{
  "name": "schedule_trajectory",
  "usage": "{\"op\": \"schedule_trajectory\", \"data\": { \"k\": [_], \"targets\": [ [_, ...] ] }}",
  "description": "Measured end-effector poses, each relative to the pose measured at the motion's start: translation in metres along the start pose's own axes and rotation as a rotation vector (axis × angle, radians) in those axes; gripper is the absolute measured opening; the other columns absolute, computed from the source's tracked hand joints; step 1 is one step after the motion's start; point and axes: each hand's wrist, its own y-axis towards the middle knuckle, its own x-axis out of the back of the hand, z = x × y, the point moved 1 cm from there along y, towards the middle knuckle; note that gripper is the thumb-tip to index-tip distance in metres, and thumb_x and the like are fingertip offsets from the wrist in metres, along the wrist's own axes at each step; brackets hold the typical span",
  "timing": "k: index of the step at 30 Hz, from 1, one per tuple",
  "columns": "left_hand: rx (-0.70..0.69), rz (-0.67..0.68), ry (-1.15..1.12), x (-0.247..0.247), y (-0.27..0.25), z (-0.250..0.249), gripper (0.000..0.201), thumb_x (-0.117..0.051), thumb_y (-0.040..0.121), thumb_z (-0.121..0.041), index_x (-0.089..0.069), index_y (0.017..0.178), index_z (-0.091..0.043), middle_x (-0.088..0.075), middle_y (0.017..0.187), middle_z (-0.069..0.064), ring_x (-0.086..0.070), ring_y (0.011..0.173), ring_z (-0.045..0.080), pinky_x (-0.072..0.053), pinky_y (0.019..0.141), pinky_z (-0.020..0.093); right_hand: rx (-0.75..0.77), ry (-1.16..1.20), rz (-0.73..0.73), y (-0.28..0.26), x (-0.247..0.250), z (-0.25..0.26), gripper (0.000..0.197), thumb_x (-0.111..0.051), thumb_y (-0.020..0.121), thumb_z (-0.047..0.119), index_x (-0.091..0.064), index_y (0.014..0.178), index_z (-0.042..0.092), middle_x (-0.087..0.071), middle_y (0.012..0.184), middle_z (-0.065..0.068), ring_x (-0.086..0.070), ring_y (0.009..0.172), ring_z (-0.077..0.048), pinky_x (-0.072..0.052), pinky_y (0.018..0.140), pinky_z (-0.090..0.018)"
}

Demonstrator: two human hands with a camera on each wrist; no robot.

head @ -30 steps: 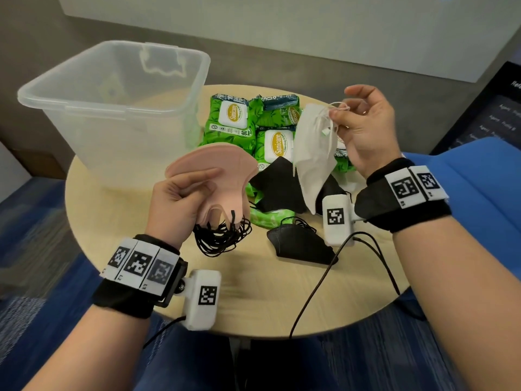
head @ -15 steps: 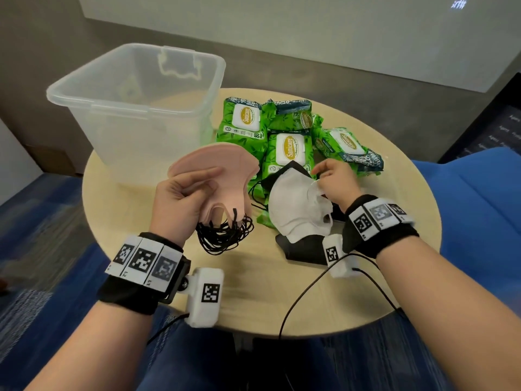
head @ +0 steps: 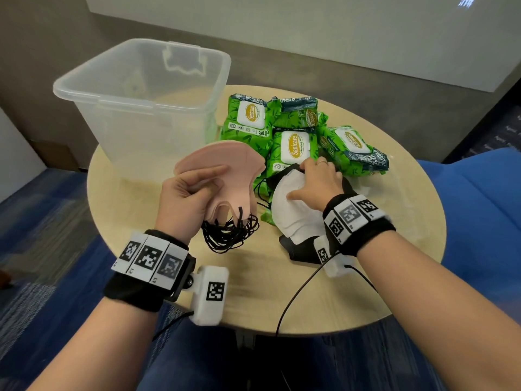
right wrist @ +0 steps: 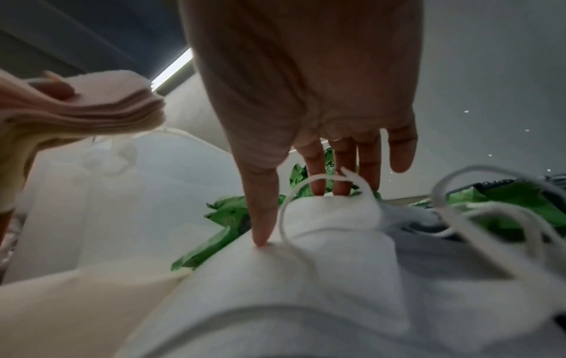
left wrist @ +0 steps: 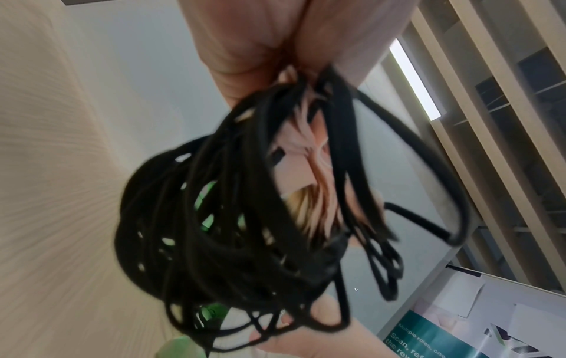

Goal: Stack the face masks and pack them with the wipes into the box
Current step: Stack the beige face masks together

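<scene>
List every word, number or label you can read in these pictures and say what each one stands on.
"Sanicare": oval logo on the flip lids of the green wipes packs.
"80": lower corner of the far-left wipes pack.
"Scan, ref...": cut off, on a teal poster in the left wrist view.
Square coded markers, no words: wrist bands and cameras.
Finer print on the packs and the wall projection: too blurred to read.

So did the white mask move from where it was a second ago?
Yes. The white mask came down from the air above the wipes packs onto the black masks on the table, and the right hand now presses it flat.
</scene>
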Motion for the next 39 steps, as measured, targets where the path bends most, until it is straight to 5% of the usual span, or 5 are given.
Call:
{"op": "schedule_trajectory", "data": {
  "k": [16,21,28,33,39],
  "targets": [
    [-0.002,-0.001,0.004,0.0,-0.001,0.002,0.028,-0.058,0.085,0.006,-0.07,0.086,-0.02,-0.07,0.067,-0.017,-0.055,0.059,-0.005,-0.045,0.06,0.011,0.499,-0.309,0.017,-0.011,-0.003,0.022,0.053,-0.048,0.085,0.003,-0.053,0.123,0.04,-0.028,0.14,-0.007,-0.021,0.131,-0.028,-0.022,0.103,-0.045],
    [0.011,0.001,-0.009,0.001,-0.001,0.0,0.026,-0.057,0.086,0.006,-0.07,0.088,-0.017,-0.069,0.063,-0.015,-0.054,0.052,-0.005,-0.045,0.053,0.01,0.534,-0.505,0.124,-0.01,-0.005,0.029,0.038,-0.049,0.091,0.009,-0.059,0.117,0.033,0.0,0.156,-0.007,0.011,0.143,-0.035,0.002,0.109,-0.063],
    [0.04,-0.004,-0.016,0.002,-0.001,-0.001,0.026,-0.056,0.087,0.005,-0.07,0.09,-0.016,-0.065,0.055,-0.013,-0.053,0.046,-0.001,-0.046,0.054,0.018,0.578,-0.301,0.065,-0.004,0.012,0.017,0.011,-0.067,0.082,0.032,-0.072,0.089,0.025,-0.026,0.151,0.004,-0.007,0.143,-0.024,-0.007,0.113,-0.05],
    [0.057,-0.009,-0.027,0.0,-0.003,-0.002,0.027,-0.057,0.086,0.004,-0.071,0.085,-0.019,-0.068,0.061,-0.012,-0.055,0.049,0.001,-0.047,0.058,0.023,0.476,0.176,-0.031,-0.003,0.042,0.001,0.007,-0.069,0.081,0.019,-0.071,0.085,0.013,-0.063,0.1,0.0,-0.054,0.102,-0.018,-0.037,0.09,-0.03],
    [0.005,0.002,-0.02,-0.001,-0.003,-0.006,0.025,-0.056,0.086,0.007,-0.069,0.089,-0.015,-0.069,0.062,-0.016,-0.056,0.057,-0.006,-0.046,0.058,0.009,0.333,0.552,-0.07,-0.008,0.076,-0.007,0.017,-0.062,0.085,0.006,-0.058,0.096,0.019,-0.052,0.065,-0.001,-0.045,0.06,-0.012,-0.037,0.059,-0.026]
  ]
}}
